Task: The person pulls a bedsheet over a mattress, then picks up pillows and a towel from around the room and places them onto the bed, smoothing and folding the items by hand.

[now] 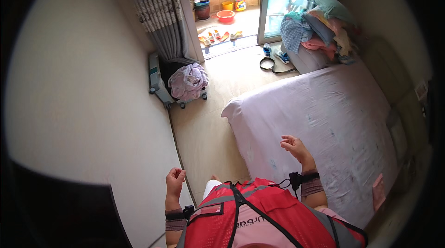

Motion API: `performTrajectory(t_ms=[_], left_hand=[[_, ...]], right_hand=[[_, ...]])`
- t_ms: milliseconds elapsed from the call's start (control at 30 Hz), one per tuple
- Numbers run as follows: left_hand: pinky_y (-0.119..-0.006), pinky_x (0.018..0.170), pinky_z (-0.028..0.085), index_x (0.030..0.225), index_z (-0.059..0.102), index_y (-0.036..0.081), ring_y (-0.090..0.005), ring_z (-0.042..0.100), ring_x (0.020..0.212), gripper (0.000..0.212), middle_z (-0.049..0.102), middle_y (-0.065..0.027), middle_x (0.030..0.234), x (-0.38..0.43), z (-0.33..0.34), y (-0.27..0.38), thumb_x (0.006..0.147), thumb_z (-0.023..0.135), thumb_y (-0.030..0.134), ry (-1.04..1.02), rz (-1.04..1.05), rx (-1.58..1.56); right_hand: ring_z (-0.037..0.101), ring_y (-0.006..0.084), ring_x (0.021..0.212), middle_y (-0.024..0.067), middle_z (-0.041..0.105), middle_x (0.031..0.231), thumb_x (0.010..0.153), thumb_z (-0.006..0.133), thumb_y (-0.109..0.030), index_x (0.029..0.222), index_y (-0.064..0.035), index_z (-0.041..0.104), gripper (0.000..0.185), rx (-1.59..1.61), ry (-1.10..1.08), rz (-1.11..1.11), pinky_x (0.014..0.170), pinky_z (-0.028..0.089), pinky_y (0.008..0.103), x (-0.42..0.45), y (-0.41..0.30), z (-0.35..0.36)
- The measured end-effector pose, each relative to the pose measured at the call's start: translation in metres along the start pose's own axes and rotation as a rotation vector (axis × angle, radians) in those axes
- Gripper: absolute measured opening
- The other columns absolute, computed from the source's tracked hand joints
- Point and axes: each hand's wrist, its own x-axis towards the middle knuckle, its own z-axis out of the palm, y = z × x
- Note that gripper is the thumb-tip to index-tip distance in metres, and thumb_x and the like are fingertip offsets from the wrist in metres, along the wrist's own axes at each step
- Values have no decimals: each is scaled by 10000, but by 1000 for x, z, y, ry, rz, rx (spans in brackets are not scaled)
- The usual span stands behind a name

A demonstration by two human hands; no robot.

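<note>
Both of my hands are raised in front of my red vest. My left hand hovers beside the pale wall, its fingers curled in and nothing seen in them. Over the near part of the bed, which has a light pink-lilac sheet, my right hand is held up with the fingers loosely bent and apart, holding nothing. Dark straps with small black devices sit on both forearms. A folded pink cloth lies at the bed's right side.
An open suitcase with crumpled lilac fabric stands by the grey curtain. Blue shoes and a black belt lie on the floor. Clothes and pillows are piled beyond the bed. A glass door opens onto a balcony with basins and slippers.
</note>
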Motion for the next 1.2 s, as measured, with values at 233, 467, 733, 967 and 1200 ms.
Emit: performTrajectory(t_ms=[233, 467, 733, 967, 1200], left_hand=[[-226, 554, 433, 806, 549, 65, -64, 495, 639, 120, 536, 23, 725, 157, 16, 30, 838, 623, 155, -144, 56, -7], [-210, 545, 428, 823, 555, 75, -56, 497, 632, 105, 538, 32, 723, 320, 17, 92, 839, 629, 148, -289, 103, 26], [-192, 553, 398, 834, 552, 62, -42, 475, 623, 104, 528, 36, 724, 460, 42, 164, 845, 622, 137, -406, 152, -14], [-215, 556, 449, 861, 558, 82, -58, 512, 664, 96, 543, 28, 755, 557, 82, 195, 845, 628, 145, -429, 204, 17], [-198, 535, 434, 839, 559, 62, -46, 505, 622, 113, 545, 28, 726, 658, 106, 257, 841, 631, 148, -306, 242, 74]], right_hand=[[571, 112, 862, 61, 614, 981, 838, 618, -178, 1202, -5, 517, 415, 21, 215, 28, 731, 456, 253, 66, -14, -7], [556, 114, 841, 77, 612, 997, 845, 619, -169, 1201, 2, 526, 406, 130, 389, 138, 726, 456, 252, 139, -65, 17], [578, 121, 878, 48, 606, 983, 846, 619, -192, 1201, -8, 517, 413, 216, 403, 178, 769, 456, 263, 218, -105, 25], [581, 120, 872, 45, 611, 974, 843, 624, -186, 1193, -18, 523, 401, 214, 483, 138, 743, 456, 256, 339, -112, -7], [590, 129, 868, 51, 617, 965, 841, 632, -189, 1190, -9, 520, 408, 256, 436, 115, 737, 462, 266, 479, -149, -46]])
